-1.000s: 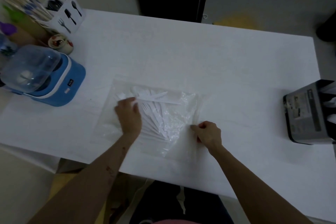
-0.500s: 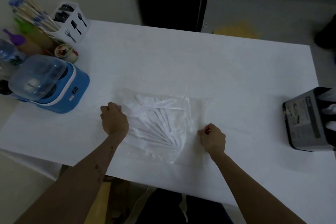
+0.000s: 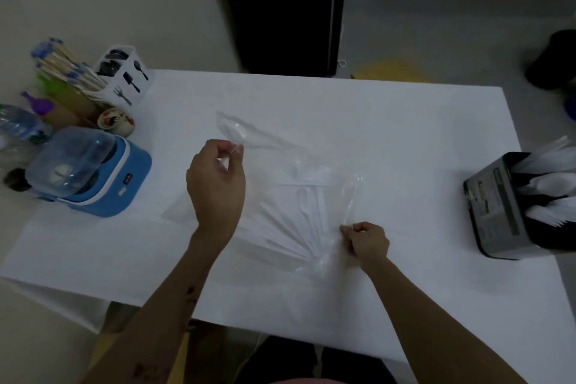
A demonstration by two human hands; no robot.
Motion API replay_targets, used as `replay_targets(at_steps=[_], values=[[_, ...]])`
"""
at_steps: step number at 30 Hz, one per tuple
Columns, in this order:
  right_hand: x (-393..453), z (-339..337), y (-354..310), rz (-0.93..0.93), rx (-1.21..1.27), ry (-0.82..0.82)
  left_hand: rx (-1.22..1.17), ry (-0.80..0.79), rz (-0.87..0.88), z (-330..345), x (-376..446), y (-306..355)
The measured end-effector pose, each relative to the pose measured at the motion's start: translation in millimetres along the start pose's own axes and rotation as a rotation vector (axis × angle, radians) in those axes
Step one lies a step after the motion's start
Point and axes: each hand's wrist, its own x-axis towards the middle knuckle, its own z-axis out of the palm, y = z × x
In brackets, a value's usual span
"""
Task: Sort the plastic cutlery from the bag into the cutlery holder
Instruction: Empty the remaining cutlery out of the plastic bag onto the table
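Note:
A clear plastic bag (image 3: 274,146) lies on the white table (image 3: 389,121), with several white plastic cutlery pieces (image 3: 296,221) fanned out inside it. My left hand (image 3: 216,184) pinches the bag's upper left edge and holds it lifted off the table. My right hand (image 3: 367,241) pinches the bag's lower right corner against the table. The dark cutlery holder (image 3: 498,206) stands at the table's right edge with white cutlery in its compartments.
At the far left stand a white cutlery caddy (image 3: 124,78) with black icons, a bundle of chopsticks (image 3: 65,68), a small cup (image 3: 115,121), a water bottle (image 3: 18,128) and a blue appliance (image 3: 90,171) with a clear lid. The table's near edge runs below my forearms.
My left hand went from resting on the bag to pinching its left edge and raising it. My right hand kept its grip on the lower right corner. The camera view shifted down.

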Motion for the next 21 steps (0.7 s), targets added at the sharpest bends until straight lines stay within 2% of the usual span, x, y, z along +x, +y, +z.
replay_targets(at_steps=[3,10,16,21], values=[[1,-5,-1,0.033,0.08,-0.033,0.034,0.028,0.056,1,2,14],[4,-14,3,0.047,0.058,-0.052,0.013,0.057,0.003,7,7,6],[6,-15,5,0.025,0.004,-0.057,0.108,-0.047,-0.013,18,0,-14],[7,-14,5,-0.002,-0.031,-0.054,0.251,-0.061,0.006,24,-7,-45]])
